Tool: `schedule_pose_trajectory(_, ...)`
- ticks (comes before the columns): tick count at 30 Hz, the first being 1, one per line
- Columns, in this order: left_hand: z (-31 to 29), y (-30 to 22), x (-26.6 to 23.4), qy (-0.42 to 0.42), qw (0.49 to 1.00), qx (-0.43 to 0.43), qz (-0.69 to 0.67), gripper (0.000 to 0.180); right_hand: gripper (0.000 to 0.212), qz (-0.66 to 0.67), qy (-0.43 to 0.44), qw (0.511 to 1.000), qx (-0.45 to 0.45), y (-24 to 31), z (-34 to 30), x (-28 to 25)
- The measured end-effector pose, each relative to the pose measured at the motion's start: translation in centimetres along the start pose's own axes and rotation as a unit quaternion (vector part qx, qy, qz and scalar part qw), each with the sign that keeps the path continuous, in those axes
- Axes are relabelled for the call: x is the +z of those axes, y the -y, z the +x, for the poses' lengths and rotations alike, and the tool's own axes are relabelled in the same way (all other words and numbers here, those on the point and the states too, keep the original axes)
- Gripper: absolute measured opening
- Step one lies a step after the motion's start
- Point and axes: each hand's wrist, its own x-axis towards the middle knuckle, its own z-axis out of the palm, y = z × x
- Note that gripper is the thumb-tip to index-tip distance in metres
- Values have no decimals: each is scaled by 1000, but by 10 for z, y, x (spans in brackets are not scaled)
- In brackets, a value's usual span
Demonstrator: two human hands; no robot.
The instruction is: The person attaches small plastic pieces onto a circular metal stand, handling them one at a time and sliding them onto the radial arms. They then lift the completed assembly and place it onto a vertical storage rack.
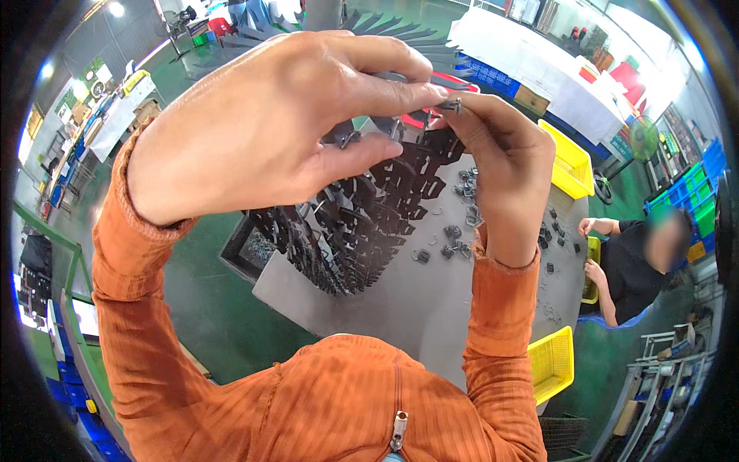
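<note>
Grey metal clip sat pinched between both hands, left hand and right hand, grips narrow, above stacked black stamped plates on the bench. Tiny part could slip from fingertips.

Loose clips lie on the table, right of the stacked plates.

Bright, even light fills the hall, coming from ceiling lamps that flare white at the upper left. The white cloth at top right is nearly blown out. The hands, close to the lens, look sharp and evenly lit, with soft shadow beneath them. Strong fisheye bending curves straight edges near the black rim; a co-worker's face is blurred
</note>
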Motion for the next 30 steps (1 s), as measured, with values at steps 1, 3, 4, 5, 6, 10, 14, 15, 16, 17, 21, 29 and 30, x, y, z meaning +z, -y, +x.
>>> schedule_pose_trajectory(1,1,0,0,4,1000,-10,-3,49,10,7,2,1000,4,0,-1,-1)
schedule_pose_trajectory(3,3,0,0,2,1000,9,-9,48,11,26,-14,1000,5,-8,0,-9)
schedule_pose_trajectory(4,3,-1,-1,3,1000,8,-13,48,12,46,-29,999,1,-11,1,-15)
schedule_pose_trajectory(5,6,-1,-1,2,1000,1,12,48,12,43,-30,999,3,-17,3,-25)
schedule_pose_trajectory(6,2,-2,-3,4,999,-11,38,49,13,0,-55,997,51,-20,3,-34)
schedule_pose_trajectory(10,-7,-4,-9,-5,998,-55,39,51,14,-119,-125,977,127,-73,22,-101)
schedule_pose_trajectory(14,-5,-6,-14,8,998,-50,32,58,29,-465,-78,869,151,-138,21,-169)
schedule_pose_trajectory(15,-10,-3,-14,5,998,-57,41,58,37,-567,-47,810,145,-134,17,-161)
schedule_pose_trajectory(16,-15,-1,-13,18,997,-55,46,60,45,-552,-34,820,146,-129,16,-149)
schedule_pose_trajectory(17,-18,2,-13,30,997,-49,47,63,43,-471,-41,873,122,-117,15,-128)
schedule_pose_trajectory(21,-26,15,-15,13,999,-31,42,67,24,-60,49,995,61,-33,3,-27)
schedule_pose_trajectory(29,-28,-1,-12,-75,997,-9,-6,46,13,120,52,991,40,16,-3,30)
schedule_pose_trajectory(30,-29,-2,-11,-79,997,-8,3,46,15,75,71,993,62,19,-4,28)
